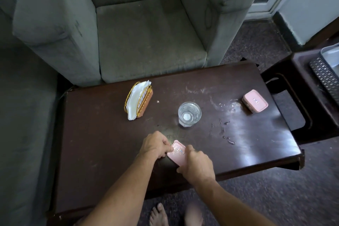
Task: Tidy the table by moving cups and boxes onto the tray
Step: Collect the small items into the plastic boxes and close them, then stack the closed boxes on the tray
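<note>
A small pink box (176, 152) with water drops on its lid lies near the front edge of the dark wooden table (110, 143). My left hand (156, 144) grips its left side and my right hand (196, 163) covers its right side, hiding part of it. A clear glass cup (189, 114) stands upright in the middle of the table, beyond my hands. A second pink box (255, 103) sits near the table's right edge. At the far right, on a lower dark stand, is a grey tray (328, 55) with a black mesh side, partly cut off by the frame.
A gold wire napkin holder (138, 102) with white napkins stands at the back left of the table. Water drops and smears (226, 130) lie right of the cup. A grey armchair (143, 29) stands behind the table. My bare feet (159, 214) are under the front edge.
</note>
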### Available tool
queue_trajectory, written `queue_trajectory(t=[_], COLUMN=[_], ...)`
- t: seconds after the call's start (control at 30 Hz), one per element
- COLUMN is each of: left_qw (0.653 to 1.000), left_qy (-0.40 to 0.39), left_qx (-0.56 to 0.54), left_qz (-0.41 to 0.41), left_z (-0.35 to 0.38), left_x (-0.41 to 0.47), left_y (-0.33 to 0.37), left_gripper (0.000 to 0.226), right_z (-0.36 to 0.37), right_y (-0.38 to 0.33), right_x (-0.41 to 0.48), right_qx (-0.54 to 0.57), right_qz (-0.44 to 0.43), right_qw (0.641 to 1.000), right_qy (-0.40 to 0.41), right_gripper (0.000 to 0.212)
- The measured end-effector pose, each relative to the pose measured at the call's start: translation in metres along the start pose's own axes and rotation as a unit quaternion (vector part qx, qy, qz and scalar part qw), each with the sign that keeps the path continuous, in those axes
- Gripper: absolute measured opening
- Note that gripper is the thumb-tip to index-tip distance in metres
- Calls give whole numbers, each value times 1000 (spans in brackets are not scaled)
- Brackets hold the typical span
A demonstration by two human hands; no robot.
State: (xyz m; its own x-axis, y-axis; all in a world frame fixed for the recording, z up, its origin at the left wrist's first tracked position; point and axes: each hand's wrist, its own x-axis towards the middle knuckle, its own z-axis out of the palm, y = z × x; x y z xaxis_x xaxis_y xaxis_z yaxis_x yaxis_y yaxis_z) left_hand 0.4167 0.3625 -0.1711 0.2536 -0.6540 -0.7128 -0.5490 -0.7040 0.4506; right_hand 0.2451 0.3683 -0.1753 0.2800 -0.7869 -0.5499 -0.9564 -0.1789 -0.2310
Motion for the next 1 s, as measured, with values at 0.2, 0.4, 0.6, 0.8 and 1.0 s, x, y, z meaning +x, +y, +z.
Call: queue_trajectory(t=[0.2, 0.4, 0.6, 0.8, 1.0], left_qw=[996, 973, 934, 921, 926], left_qy=[-23, -1, 90, 110, 97], left_qx=[55, 97, 78, 102, 97], left_qz=[64, 209, 336, 359, 352], left_z=[-15, -95, -128, -104, -53], left_x=[-21, -64, -127, -147, -131], left_y=[18, 139, 291, 362, 426], left_gripper=[14, 14, 10, 16, 19], right_z=[-26, -156, -297, -326, -330], right_y=[5, 17, 51, 99, 158], right_x=[-26, -62, -100, -113, -99], right_qx=[17, 35, 80, 171, 214], right_qz=[-20, -37, -3, 48, 135], right_qw=[999, 978, 936, 907, 858], right_qy=[34, 201, 342, 382, 447], right_gripper=[51, 58, 51, 62, 39])
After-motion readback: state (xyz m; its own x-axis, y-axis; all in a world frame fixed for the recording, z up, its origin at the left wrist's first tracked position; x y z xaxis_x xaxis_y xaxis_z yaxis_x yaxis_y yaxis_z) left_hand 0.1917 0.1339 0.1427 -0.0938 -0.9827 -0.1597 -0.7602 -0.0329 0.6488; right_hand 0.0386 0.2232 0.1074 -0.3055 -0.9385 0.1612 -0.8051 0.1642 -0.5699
